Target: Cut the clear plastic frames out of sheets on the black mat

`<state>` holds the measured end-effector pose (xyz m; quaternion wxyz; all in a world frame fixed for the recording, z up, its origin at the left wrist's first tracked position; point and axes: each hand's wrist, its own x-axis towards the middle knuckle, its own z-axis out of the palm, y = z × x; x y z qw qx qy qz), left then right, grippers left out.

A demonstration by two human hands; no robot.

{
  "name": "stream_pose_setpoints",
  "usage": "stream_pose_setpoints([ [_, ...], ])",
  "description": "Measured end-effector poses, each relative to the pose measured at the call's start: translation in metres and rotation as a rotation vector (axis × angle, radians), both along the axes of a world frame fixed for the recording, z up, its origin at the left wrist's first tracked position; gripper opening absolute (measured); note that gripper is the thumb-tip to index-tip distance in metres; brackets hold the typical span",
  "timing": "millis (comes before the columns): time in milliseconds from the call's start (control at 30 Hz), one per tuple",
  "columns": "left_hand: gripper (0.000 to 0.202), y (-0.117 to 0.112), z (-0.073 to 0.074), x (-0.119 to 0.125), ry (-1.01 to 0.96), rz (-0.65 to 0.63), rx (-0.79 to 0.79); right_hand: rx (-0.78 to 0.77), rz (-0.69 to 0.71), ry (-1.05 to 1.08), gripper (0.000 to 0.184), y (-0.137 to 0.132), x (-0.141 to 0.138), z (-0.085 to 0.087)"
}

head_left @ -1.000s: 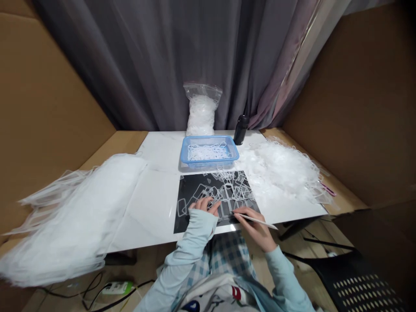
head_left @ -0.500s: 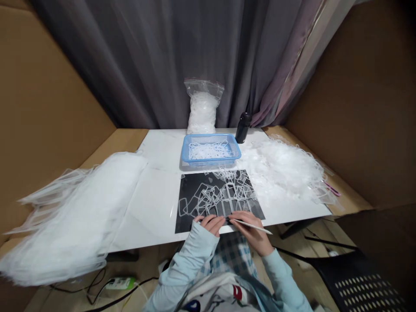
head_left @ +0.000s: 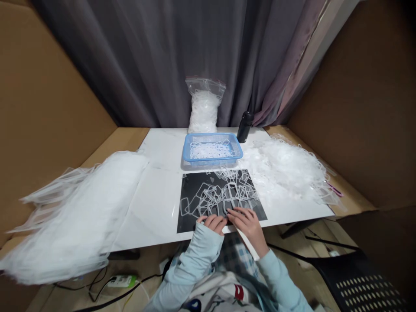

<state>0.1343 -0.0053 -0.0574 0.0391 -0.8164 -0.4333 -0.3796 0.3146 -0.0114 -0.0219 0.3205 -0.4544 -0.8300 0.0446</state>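
Note:
A black mat (head_left: 195, 190) lies at the near edge of the white table (head_left: 156, 203). Several clear, thin plastic frames (head_left: 221, 193) are tangled on it. My left hand (head_left: 212, 222) rests on the mat's near edge, fingers curled, touching the frames. Beside it my right hand (head_left: 247, 224) lies on the mat with fingers stretched forward onto the frames. A thin white stick (head_left: 248, 245) runs under that hand, back toward my wrist.
A blue basket (head_left: 212, 149) with white pieces stands behind the mat. Farther back stand a clear bag (head_left: 204, 106) of white pieces and a black bottle (head_left: 244, 126). Heaps of clear plastic lie left (head_left: 78, 212) and right (head_left: 289, 169). A black chair (head_left: 357, 281) is at lower right.
My left hand has drawn back from the middle of the mat to its near edge. The white stick has swung from pointing out to the right to lying along my right wrist.

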Motion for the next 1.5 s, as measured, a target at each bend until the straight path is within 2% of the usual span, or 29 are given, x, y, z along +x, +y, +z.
stream_pose_setpoints([
  [100, 0.038, 0.002, -0.009, 0.001, -0.027, 0.018, -0.004, 0.086, -0.114, 0.022, 0.031, 0.016, 0.025, 0.009],
  [167, 0.038, 0.003, -0.013, 0.001, -0.034, 0.018, -0.008, 0.211, -0.306, 0.089, 0.029, 0.028, 0.045, 0.021],
  [267, 0.039, 0.003, -0.012, 0.001, -0.054, 0.017, -0.023, 0.387, -0.560, 0.214, 0.023, 0.040, 0.068, 0.038],
  [333, 0.039, 0.003, -0.009, 0.002, -0.080, 0.019, -0.026, 0.404, -0.612, 0.273, 0.021, 0.043, 0.074, 0.043],
  [400, 0.038, 0.003, -0.007, 0.004, -0.107, 0.024, -0.017, 0.296, -0.534, 0.299, 0.021, 0.043, 0.073, 0.041],
  [533, 0.028, 0.003, 0.001, 0.005, -0.122, 0.041, 0.002, -0.011, -0.330, 0.359, 0.023, 0.040, 0.061, 0.024],
  [600, 0.024, 0.003, 0.008, 0.002, -0.108, 0.046, -0.014, -0.067, -0.335, 0.435, 0.023, 0.036, 0.051, 0.019],
  [700, 0.021, 0.002, 0.019, -0.007, -0.075, 0.075, -0.046, -0.135, -0.304, 0.542, 0.021, 0.027, 0.036, 0.021],
  [800, 0.019, -0.001, 0.024, -0.016, -0.051, 0.118, -0.049, -0.259, -0.163, 0.548, 0.019, 0.016, 0.022, 0.027],
  [900, 0.019, -0.005, 0.023, -0.017, -0.050, 0.163, 0.033, -0.346, -0.070, 0.514, 0.017, 0.003, 0.012, 0.028],
  [967, 0.020, -0.006, 0.022, -0.014, -0.039, 0.157, 0.103, -0.365, -0.080, 0.497, 0.017, -0.004, 0.008, 0.025],
  [1167, 0.019, -0.002, 0.015, -0.007, 0.011, -0.069, 0.124, -0.343, -0.078, 0.413, 0.013, -0.014, 0.000, 0.018],
  [1500, 0.029, -0.004, -0.010, -0.015, 0.133, -0.114, 0.006, -0.247, -0.046, 0.258, 0.011, -0.015, -0.001, 0.016],
])
